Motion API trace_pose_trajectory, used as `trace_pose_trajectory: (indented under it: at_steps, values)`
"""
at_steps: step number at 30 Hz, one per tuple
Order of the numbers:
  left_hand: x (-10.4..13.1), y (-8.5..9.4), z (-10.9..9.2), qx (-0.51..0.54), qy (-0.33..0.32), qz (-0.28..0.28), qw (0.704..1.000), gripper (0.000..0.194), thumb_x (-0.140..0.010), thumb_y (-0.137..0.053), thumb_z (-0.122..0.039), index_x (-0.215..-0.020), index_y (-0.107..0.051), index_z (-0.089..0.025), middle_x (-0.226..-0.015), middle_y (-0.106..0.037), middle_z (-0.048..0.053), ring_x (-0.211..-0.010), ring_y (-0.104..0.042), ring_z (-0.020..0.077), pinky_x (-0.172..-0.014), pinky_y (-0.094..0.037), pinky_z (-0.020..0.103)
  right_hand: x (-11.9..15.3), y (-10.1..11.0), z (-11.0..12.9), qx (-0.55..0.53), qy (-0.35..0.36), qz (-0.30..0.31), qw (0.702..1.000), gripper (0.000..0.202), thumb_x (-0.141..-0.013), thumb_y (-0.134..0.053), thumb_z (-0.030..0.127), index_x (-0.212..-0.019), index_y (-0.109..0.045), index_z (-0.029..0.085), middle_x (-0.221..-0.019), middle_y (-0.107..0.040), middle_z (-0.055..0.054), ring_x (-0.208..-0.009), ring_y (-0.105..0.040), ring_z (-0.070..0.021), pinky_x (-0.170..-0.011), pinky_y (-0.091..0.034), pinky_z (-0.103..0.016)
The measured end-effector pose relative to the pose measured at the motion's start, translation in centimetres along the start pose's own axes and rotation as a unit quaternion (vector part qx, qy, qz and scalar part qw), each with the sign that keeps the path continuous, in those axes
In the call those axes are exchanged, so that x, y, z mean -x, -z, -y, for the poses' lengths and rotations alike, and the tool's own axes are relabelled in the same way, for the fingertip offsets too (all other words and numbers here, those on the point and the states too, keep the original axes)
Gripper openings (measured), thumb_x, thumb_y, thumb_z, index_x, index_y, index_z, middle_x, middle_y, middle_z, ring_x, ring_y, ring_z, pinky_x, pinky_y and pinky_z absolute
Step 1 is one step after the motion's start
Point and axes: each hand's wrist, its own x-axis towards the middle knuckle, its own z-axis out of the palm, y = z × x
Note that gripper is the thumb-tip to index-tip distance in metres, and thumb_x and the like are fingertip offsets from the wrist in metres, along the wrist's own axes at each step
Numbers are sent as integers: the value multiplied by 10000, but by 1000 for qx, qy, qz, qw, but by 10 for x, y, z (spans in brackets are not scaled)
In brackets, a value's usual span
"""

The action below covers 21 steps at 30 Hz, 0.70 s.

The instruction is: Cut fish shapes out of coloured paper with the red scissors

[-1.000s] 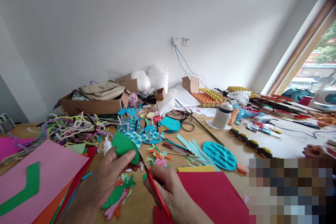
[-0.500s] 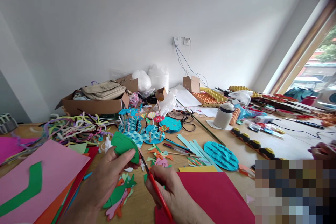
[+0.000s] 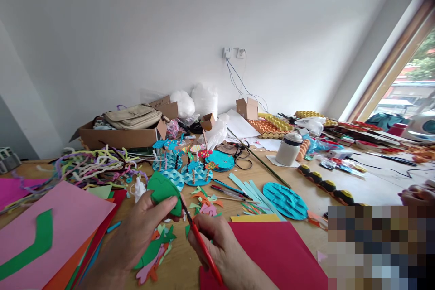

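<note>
Pinched in my left hand is a piece of green paper with a curved cut edge. My right hand is closed around a pair of red-handled scissors, whose blades point up and meet the right edge of the green paper. Beneath my hands, several cut paper fish in green, pink and orange lie in a small heap. Paper scraps are scattered just beyond the scissors.
Coloured sheets lie at left, a red sheet at right. Behind stand blue paper sea models, tangled pipe cleaners, a cardboard box and a white jar. Another person's hand rests at far right.
The green paper has turned slightly in my left hand and sits a little further right. The scissors stay at its right edge. My view has shifted slightly.
</note>
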Motion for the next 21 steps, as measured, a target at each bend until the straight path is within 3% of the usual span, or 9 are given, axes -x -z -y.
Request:
trace_pose_trajectory:
  at_steps: [5, 11, 21]
  values:
    - [0, 0, -3, 5, 9, -10, 1000, 123, -697, -589, -301, -650, -632, -196, -646, -618, -8, -669, -550, 177, -662, -447, 281, 1, 0, 2, 13, 6, 1, 1000, 322, -881, -407, 326, -604, -337, 178, -567, -254, 58, -511, -243, -67, -433, -173, -199]
    - [0, 0, -5, 13, 4, 16, 1000, 126, -723, -572, -294, -656, -622, -199, -648, -603, -13, -677, -539, 171, -671, -451, 281, 1, 0, 1, 18, 13, -11, 1000, 342, -881, -411, 344, -595, -326, 178, -569, -257, 57, -517, -242, -70, -431, -178, -197]
    - [0, -1, -2, 4, 4, 9, 1000, 131, -727, -570, -297, -658, -616, -195, -670, -609, -3, -682, -540, 177, -681, -453, 292, 1, 0, 1, 4, -1, -9, 1000, 305, -863, -435, 302, -598, -347, 179, -549, -272, 61, -496, -257, -66, -423, -181, -188]
